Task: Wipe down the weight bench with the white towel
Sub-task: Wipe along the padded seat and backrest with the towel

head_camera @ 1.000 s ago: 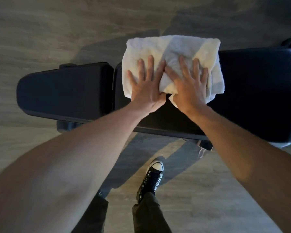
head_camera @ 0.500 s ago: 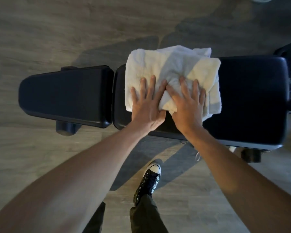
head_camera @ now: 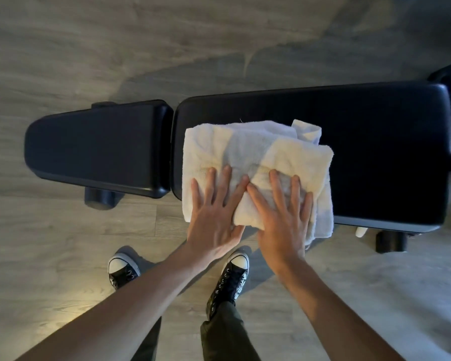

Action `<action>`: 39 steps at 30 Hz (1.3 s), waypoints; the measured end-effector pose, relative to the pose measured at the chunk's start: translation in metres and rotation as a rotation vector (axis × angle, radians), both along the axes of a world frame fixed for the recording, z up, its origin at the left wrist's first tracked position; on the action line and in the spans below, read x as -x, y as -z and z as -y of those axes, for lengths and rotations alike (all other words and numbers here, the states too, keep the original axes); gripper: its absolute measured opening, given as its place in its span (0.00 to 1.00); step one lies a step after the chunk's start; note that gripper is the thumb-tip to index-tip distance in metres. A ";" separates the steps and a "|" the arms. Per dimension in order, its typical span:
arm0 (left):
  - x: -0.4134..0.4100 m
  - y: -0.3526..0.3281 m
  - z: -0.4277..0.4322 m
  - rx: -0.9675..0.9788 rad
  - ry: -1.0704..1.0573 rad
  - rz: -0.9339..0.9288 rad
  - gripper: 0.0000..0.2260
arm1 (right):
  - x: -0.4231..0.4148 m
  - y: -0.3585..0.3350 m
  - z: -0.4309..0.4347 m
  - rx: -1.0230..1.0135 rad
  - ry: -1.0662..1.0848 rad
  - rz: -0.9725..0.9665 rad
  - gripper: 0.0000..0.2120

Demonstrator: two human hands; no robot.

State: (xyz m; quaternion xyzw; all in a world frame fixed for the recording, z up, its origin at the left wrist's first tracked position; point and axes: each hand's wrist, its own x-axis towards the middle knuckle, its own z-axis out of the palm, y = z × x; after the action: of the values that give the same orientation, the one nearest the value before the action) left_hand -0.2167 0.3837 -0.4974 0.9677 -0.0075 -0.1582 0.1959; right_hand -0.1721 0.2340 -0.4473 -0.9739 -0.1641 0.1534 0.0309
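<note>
I am standing over the weight bench (head_camera: pixel 375 152), the biggest thing here, which is lying across my view on the wooden floor (head_camera: pixel 89 43). Its long black pad is on the right and the shorter seat pad (head_camera: pixel 97 147) is on the left, with a thin gap between them. The white towel (head_camera: pixel 245 152) is lying bunched on the long pad, close to that gap, and its near edge is hanging a little over the near side of the bench. I am pressing it flat with both hands so that it rubs the pad and does not slide away from me. My left hand (head_camera: pixel 214 217) is lying on the left part of the towel, fingers spread apart and open. My right hand (head_camera: pixel 281 220) is just beside it, also flat with the fingers apart, not clamped on anything. I judge the far strip and the right end of the pad are not yet being reached. My black shoes (head_camera: pixel 229 280) are standing on the floor, near the bench.
</note>
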 end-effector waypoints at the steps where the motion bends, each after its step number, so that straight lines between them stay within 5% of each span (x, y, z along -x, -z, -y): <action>1: -0.012 0.000 0.002 0.005 0.004 0.002 0.38 | -0.012 -0.003 0.001 0.003 0.007 0.004 0.53; 16: -0.217 -0.024 0.051 -0.029 -0.105 -0.100 0.39 | -0.224 -0.022 0.033 0.050 -0.059 0.041 0.29; 26: -0.149 -0.014 0.070 0.056 -0.053 0.041 0.40 | -0.145 -0.018 0.057 0.007 -0.002 0.095 0.38; 39: -0.030 -0.020 0.083 0.014 0.043 0.007 0.38 | -0.009 -0.015 0.071 -0.003 0.161 0.049 0.49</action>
State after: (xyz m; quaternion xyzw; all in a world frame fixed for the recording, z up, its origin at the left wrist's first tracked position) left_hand -0.1863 0.3003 -0.4776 0.9665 -0.0302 -0.1591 0.1989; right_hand -0.1632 0.1634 -0.4320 -0.9874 -0.0860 0.1265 0.0404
